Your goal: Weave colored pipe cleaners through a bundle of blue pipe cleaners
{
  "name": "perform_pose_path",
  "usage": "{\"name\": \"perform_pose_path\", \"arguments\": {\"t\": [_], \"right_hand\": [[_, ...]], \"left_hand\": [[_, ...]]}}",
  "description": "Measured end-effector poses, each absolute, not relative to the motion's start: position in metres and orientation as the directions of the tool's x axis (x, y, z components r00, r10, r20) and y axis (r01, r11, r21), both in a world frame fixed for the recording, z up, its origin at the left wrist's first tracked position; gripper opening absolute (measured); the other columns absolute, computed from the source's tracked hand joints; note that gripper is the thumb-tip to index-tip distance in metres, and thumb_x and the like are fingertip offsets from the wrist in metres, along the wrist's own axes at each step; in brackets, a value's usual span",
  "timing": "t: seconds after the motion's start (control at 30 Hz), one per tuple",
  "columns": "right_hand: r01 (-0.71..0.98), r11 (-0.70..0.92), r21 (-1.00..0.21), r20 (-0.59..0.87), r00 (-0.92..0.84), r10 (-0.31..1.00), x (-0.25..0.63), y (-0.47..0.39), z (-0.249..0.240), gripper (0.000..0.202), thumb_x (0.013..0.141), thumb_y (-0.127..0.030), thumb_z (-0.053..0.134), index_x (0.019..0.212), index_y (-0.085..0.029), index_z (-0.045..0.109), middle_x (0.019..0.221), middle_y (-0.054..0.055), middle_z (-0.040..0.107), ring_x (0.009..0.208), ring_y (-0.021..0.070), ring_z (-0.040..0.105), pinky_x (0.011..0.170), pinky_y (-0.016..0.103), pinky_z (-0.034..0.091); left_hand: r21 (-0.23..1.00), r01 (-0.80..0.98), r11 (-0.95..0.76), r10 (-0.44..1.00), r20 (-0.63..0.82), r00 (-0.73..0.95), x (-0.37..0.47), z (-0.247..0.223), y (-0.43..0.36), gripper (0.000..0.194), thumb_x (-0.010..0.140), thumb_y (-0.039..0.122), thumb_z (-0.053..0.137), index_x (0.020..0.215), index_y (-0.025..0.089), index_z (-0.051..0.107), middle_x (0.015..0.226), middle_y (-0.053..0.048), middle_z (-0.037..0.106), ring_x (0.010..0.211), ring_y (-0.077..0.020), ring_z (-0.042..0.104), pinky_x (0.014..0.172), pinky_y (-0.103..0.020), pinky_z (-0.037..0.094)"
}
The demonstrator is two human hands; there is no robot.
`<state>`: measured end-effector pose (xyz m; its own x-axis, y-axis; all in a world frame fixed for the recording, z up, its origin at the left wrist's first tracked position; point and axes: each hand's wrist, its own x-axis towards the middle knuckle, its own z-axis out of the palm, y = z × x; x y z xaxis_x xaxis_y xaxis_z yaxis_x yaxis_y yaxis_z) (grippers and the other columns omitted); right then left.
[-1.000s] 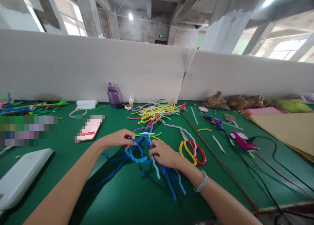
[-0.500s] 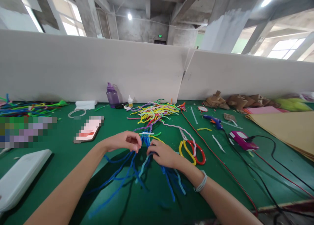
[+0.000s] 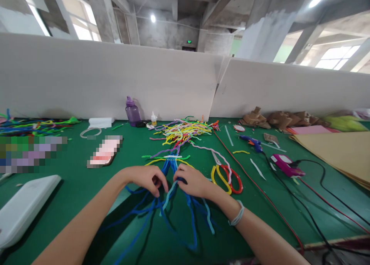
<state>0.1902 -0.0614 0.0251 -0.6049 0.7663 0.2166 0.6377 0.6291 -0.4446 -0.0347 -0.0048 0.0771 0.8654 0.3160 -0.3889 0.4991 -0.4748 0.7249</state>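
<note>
A bundle of dark blue pipe cleaners (image 3: pixel 165 167) lies in front of me, its loose ends fanned toward the near table edge. My left hand (image 3: pixel 148 179) is over the left strands, its fingers curled down with the tips closed at a dark blue one. Close beside it, my right hand (image 3: pixel 191 181) is pinching a light blue pipe cleaner (image 3: pixel 170 195) and a dark blue strand at its fingertips. White, green and yellow pieces (image 3: pixel 172 157) cross the bundle above the hands. Palms and fingers hide part of the strands.
Multicoloured pipe cleaners (image 3: pixel 185 132) are heaped behind the bundle. Scissors (image 3: pixel 222 176) with yellow and red handles lie right of my right hand. Farther right are a blue glue gun (image 3: pixel 251 142), a magenta box (image 3: pixel 286 165) and cables. A phone (image 3: pixel 105 153) and white case (image 3: pixel 27 207) lie left.
My left hand has moved down and slightly left along the strands, uncovering the left green and yellow ends. Some blue ends have shifted. My right hand stays nearly in place.
</note>
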Motion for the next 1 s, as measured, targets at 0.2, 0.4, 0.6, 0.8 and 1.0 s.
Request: {"name": "perform_pose_path", "arguments": {"t": [0.2, 0.4, 0.6, 0.8, 1.0], "right_hand": [[0.642, 0.622, -0.449, 0.213, -0.599, 0.772, 0.189, -0.062, 0.025, 0.016, 0.082, -0.014, 0.053, 0.094, -0.021, 0.062, 0.095, 0.002, 0.054, 0.089, 0.0152, 0.053, 0.075, 0.026, 0.040], [0.643, 0.620, -0.449, 0.216, -0.595, 0.774, 0.189, -0.060, 0.024, 0.016, 0.082, -0.015, 0.054, 0.095, -0.021, 0.062, 0.095, 0.002, 0.054, 0.089, 0.0152, 0.053, 0.076, 0.026, 0.041], [0.638, 0.626, -0.448, 0.212, -0.604, 0.768, 0.190, -0.059, 0.022, 0.013, 0.085, -0.023, 0.056, 0.096, -0.021, 0.063, 0.096, 0.002, 0.055, 0.087, 0.0147, 0.053, 0.074, 0.025, 0.041], [0.681, 0.576, -0.451, 0.202, -0.551, 0.810, 0.186, -0.062, 0.024, 0.014, 0.088, -0.033, 0.056, 0.094, -0.022, 0.062, 0.095, 0.001, 0.056, 0.086, 0.0145, 0.054, 0.073, 0.025, 0.042], [0.692, 0.599, -0.403, 0.222, -0.561, 0.797, 0.185, -0.062, 0.023, 0.016, 0.090, -0.034, 0.055, 0.093, -0.020, 0.062, 0.094, 0.002, 0.055, 0.086, 0.0149, 0.054, 0.073, 0.026, 0.042]], "left_hand": [[0.704, 0.521, -0.483, 0.293, -0.431, 0.853, -0.034, 0.074, -0.008, 0.023, 0.065, 0.029, 0.073, 0.087, 0.022, 0.076, 0.049, 0.006, 0.040, 0.045, -0.0083, 0.034, 0.042, -0.022, 0.023], [0.693, 0.540, -0.477, 0.310, -0.442, 0.842, -0.033, 0.075, -0.010, 0.017, 0.065, 0.024, 0.071, 0.082, 0.020, 0.075, 0.049, 0.006, 0.044, 0.046, -0.0083, 0.036, 0.042, -0.021, 0.024], [0.740, 0.525, -0.421, 0.431, -0.346, 0.833, -0.037, 0.084, -0.004, 0.020, 0.072, 0.035, 0.069, 0.081, 0.018, 0.069, 0.063, 0.003, 0.055, 0.057, -0.0098, 0.046, 0.052, -0.018, 0.034], [0.802, 0.536, -0.264, 0.451, -0.389, 0.804, -0.031, 0.082, -0.007, 0.024, 0.074, 0.039, 0.067, 0.083, 0.016, 0.062, 0.065, 0.002, 0.059, 0.053, -0.0105, 0.051, 0.052, -0.020, 0.040], [0.808, 0.558, -0.187, 0.444, -0.438, 0.782, -0.024, 0.075, -0.013, 0.030, 0.068, 0.038, 0.071, 0.077, 0.018, 0.051, 0.063, 0.004, 0.058, 0.051, -0.0120, 0.055, 0.046, -0.020, 0.037]]}}
